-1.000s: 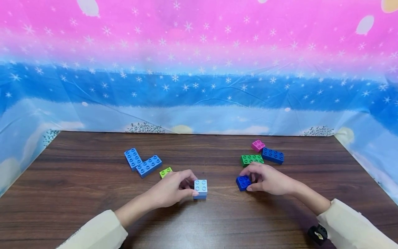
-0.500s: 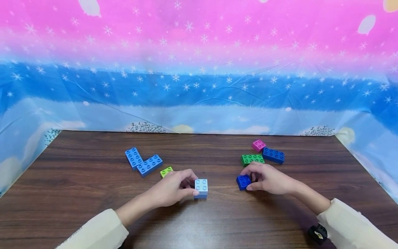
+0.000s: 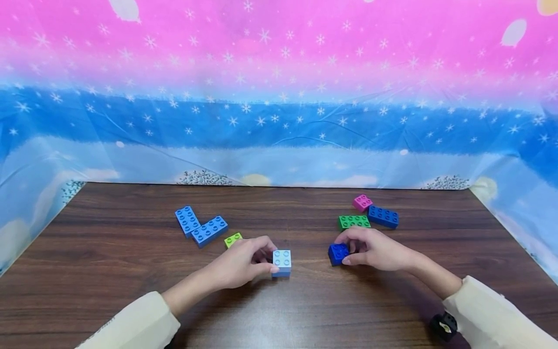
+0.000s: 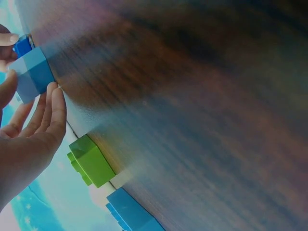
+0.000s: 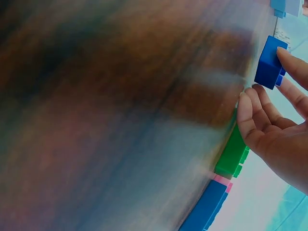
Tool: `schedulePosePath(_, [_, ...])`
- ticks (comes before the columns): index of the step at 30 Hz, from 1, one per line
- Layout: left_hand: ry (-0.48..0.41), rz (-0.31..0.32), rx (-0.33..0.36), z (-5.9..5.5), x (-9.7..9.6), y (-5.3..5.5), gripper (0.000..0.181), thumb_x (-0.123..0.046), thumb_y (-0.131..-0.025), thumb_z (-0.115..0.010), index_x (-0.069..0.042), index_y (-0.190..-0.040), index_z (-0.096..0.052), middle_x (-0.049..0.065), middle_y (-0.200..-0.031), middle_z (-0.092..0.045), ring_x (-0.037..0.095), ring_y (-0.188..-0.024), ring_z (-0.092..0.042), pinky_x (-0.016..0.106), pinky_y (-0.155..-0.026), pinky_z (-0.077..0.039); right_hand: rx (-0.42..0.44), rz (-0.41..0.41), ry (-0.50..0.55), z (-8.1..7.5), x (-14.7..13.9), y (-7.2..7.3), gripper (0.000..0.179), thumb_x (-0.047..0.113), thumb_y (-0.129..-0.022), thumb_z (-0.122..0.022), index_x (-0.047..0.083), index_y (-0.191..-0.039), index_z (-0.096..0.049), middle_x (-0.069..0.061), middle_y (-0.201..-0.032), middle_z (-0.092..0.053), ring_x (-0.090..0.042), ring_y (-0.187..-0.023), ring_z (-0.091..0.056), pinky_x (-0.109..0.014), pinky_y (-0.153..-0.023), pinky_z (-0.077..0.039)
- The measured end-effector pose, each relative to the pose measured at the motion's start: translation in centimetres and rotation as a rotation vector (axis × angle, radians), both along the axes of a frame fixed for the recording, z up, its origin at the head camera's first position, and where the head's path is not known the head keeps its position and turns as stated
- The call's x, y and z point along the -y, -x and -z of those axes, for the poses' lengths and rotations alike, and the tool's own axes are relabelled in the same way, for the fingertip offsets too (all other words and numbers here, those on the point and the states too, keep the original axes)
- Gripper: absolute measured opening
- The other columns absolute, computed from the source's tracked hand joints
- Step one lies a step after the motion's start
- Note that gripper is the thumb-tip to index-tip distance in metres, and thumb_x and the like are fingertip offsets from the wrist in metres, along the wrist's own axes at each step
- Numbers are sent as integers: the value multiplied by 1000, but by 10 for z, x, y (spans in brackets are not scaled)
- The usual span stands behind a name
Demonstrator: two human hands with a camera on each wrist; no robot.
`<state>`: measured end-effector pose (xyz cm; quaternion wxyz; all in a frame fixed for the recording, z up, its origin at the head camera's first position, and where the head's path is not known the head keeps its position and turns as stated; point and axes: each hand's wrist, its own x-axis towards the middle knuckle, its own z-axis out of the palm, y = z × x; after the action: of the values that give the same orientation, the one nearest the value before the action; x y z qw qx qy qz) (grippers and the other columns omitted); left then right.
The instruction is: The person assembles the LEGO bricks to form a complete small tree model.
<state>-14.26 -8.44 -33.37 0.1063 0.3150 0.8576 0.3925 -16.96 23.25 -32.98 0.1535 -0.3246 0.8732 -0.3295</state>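
My left hand (image 3: 241,264) holds a two-brick stack at the table's middle: a pale, nearly white square toy brick (image 3: 281,260) on top of a light blue brick (image 3: 281,274). Thumb and fingers are at its left side, and its four studs face up. To the right, my right hand (image 3: 376,248) pinches a dark blue square toy brick (image 3: 337,254) between thumb and fingers. In the right wrist view that dark blue brick (image 5: 269,63) shows its plain side, with the thumb on its edge. A gap of table separates the two held pieces.
A lime green brick (image 3: 233,240) lies behind my left hand, partly hidden. Farther left, two light blue long bricks (image 3: 210,231) touch. Behind my right hand are a green brick (image 3: 354,222), a pink brick (image 3: 362,202) and a long blue brick (image 3: 383,216). A printed cloth (image 3: 279,167) borders the table.
My right hand has shifted slightly left with the dark blue brick, which has turned a little and now sits straighter. The left hand and its stack stay in place.
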Motion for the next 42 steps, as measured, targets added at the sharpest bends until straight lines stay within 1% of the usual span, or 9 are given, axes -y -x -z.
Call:
schedulePosePath(5, [-3, 2, -4, 0, 0, 0, 21, -18, -86, -65, -6, -100, -57, 1, -89, -63, 12, -81, -59, 21, -67, -47, 24, -11, 8, -2, 3, 3, 30, 20, -85, -65, 8, -112, -57, 0, -90, -55, -15, -80, -52, -28, -67, -47])
schedulePosePath(13, [-2, 4, 0, 2, 0, 1, 21, -18, -86, -65, -6, -101, -57, 2, -90, -63, 12, -80, -59, 21, -67, -47, 18, -8, 8, -9, 11, 6, 32, 21, -85, -66, 9, -113, -56, 0, -94, -55, -16, -83, -55, -30, -71, -49])
schedulePosePath(16, [-2, 9, -1, 2, 0, 1, 22, -18, -86, -65, -6, -101, -57, 2, -90, -63, 12, -81, -59, 21, -67, -47, 24, 6, 10, -12, 16, 5, 32, 22, -86, -65, 10, -114, -56, 0, -97, -57, -16, -87, -56, -30, -73, -49])
schedulePosePath(19, [-4, 11, 1, 3, 0, 1, 21, -18, -86, -65, -6, -101, -56, 2, -90, -63, 12, -81, -59, 21, -67, -47, 28, 9, 21, -13, 20, 4, 32, 21, -86, -65, 7, -113, -55, -1, -97, -57, -17, -88, -56, -29, -74, -50])
schedulePosePath(23, [-6, 10, 2, 3, 0, 1, 21, -17, -86, -65, -5, -101, -56, 2, -90, -63, 12, -81, -59, 21, -66, -47, 17, -9, 37, -14, 27, 4, 31, 21, -86, -65, 5, -111, -56, -3, -95, -58, -17, -88, -58, -28, -73, -50])
schedulePosePath(31, [-10, 9, 1, 3, 0, 1, 21, -18, -86, -65, -5, -101, -56, 2, -89, -63, 12, -79, -59, 21, -65, -47, 1, -13, 31, -18, 44, 3, 31, 24, -85, -66, 8, -111, -57, 1, -93, -58, -14, -87, -57, -28, -74, -50])
schedulePosePath(38, [-17, 10, 13, 3, 0, 0, 20, -17, -86, -65, -6, -100, -56, 2, -91, -63, 11, -79, -59, 21, -66, -47, 32, -25, 52, -22, 61, -1, 31, 24, -84, -67, 11, -111, -57, 2, -93, -58, -13, -87, -57, -30, -77, -49])
schedulePosePath(42, [-14, 15, -8, 3, -2, 0, 18, -16, -86, -64, -6, -99, -56, 2, -90, -63, 11, -78, -59, 21, -65, -48, 19, -48, 61, -25, 70, -3, 30, 24, -84, -67, 11, -110, -57, 3, -94, -58, -13, -88, -57, -28, -78, -49])
